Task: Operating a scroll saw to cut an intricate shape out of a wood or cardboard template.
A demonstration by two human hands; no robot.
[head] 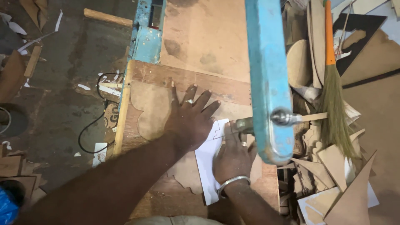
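My left hand [189,116] lies flat, fingers spread, on a thin brown board [152,108] with a curved cut edge, a ring on one finger. My right hand [233,156], with a ring and a metal bangle at the wrist, presses on a white paper-faced piece [208,160] marked with a drawn outline. Its fingertips sit close to the saw's blade guide [243,124] beneath the blue arm [268,79] of a scroll saw. Both pieces rest on the wooden saw table [166,75].
A broom with an orange handle [331,96] leans among piled board offcuts [333,166] at the right. A black cable [89,133] and paper scraps lie on the dusty floor at the left. A wooden stick [107,17] lies at the top.
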